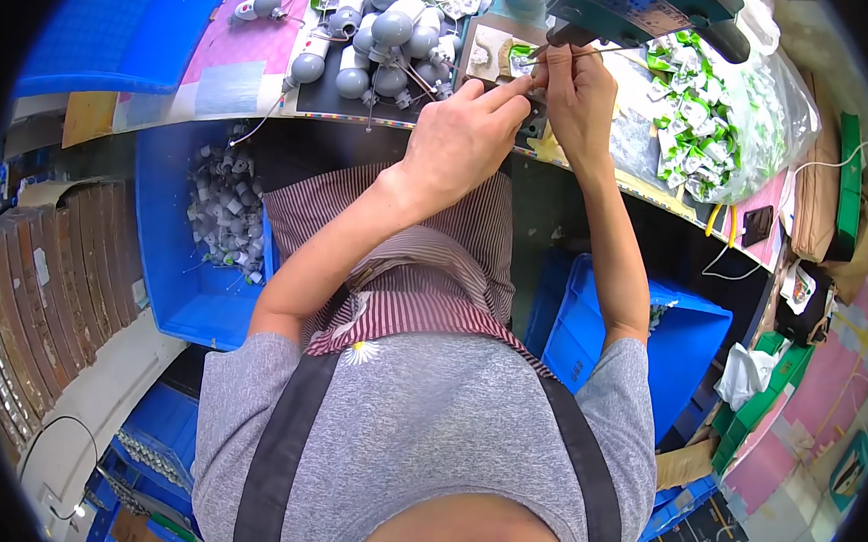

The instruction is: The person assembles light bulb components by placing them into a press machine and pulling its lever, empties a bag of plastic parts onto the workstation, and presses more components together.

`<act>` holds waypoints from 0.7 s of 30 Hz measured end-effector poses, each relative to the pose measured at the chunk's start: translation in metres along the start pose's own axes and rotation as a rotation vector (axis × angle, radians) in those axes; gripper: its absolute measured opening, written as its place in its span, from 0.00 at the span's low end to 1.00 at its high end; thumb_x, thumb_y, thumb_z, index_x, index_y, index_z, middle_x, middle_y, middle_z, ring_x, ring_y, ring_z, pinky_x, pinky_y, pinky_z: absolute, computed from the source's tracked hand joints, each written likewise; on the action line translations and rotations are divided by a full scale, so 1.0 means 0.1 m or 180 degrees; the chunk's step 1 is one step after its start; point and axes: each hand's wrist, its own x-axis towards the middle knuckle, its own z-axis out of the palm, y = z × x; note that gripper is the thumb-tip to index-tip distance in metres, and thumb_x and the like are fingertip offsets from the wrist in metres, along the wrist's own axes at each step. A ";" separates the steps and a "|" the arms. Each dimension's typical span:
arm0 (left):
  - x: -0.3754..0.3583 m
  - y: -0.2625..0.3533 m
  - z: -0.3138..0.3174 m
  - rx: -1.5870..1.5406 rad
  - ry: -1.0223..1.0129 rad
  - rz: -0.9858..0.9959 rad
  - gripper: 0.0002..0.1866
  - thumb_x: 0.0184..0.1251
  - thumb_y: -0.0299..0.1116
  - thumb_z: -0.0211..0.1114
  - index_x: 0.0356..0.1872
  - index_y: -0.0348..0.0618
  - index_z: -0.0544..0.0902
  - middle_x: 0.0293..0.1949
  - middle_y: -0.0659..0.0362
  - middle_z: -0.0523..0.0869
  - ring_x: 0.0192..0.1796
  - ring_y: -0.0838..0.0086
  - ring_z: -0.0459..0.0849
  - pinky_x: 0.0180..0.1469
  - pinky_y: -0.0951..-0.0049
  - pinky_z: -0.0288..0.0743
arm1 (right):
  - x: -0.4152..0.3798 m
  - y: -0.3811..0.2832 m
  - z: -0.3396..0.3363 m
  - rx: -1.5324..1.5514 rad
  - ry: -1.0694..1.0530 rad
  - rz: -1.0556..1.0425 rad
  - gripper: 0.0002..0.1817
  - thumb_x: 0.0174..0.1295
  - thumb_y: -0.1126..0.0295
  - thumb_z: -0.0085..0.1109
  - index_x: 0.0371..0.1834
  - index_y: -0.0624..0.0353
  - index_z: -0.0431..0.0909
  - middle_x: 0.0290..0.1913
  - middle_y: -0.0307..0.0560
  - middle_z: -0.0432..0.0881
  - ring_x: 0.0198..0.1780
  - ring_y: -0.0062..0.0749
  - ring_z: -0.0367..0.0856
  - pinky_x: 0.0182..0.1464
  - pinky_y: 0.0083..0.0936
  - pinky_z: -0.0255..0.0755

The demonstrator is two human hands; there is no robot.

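My right hand (pixel 581 101) is closed under the head of a bench press (pixel 624 6), its thumb and fingers pinching a thin metal tool (pixel 606 50) that points left. Just left of it, my left hand (pixel 462 144) reaches to the metal fixture (pixel 487 51), fingertips drawn together; what they hold is too small to make out. A small green-and-white part (pixel 520 58) sits in the fixture by the fingertips. Beside the fixture lies a pile of grey bulbs (pixel 391 30) with white necks and thin wires.
Green-and-white parts (pixel 697 118) are heaped right of the press beside a clear plastic bag (pixel 782 113). A blue bin (pixel 188 306) of small bulb pieces stands below left, another blue bin (pixel 689 326) below right. A phone (pixel 757 226) lies near the right edge.
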 end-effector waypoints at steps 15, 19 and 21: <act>0.29 -0.17 -0.08 -0.1395 0.0464 -0.1810 0.12 0.66 0.39 0.70 0.39 0.40 0.89 0.24 0.64 0.86 0.25 0.83 0.81 0.31 0.79 0.76 | 0.79 -0.04 -0.79 0.2548 0.0212 0.0245 0.15 0.77 0.65 0.49 0.30 0.55 0.76 0.21 0.36 0.74 0.17 0.15 0.64 0.19 0.19 0.56; 0.32 -0.15 0.00 -0.0939 0.0602 -0.1736 0.12 0.64 0.39 0.70 0.38 0.41 0.90 0.26 0.56 0.89 0.28 0.75 0.88 0.34 0.73 0.79 | 1.35 -0.70 -1.10 0.2629 0.0976 0.0179 0.15 0.78 0.62 0.50 0.31 0.52 0.76 0.23 0.34 0.74 0.19 0.15 0.64 0.21 0.18 0.55; 0.33 -0.15 0.03 -0.0797 0.0714 -0.1638 0.11 0.64 0.39 0.70 0.38 0.42 0.89 0.27 0.54 0.89 0.30 0.71 0.89 0.36 0.71 0.80 | 1.32 -0.89 -1.17 0.1716 0.0764 -0.0702 0.16 0.77 0.59 0.52 0.30 0.52 0.77 0.21 0.32 0.73 0.18 0.16 0.61 0.22 0.17 0.52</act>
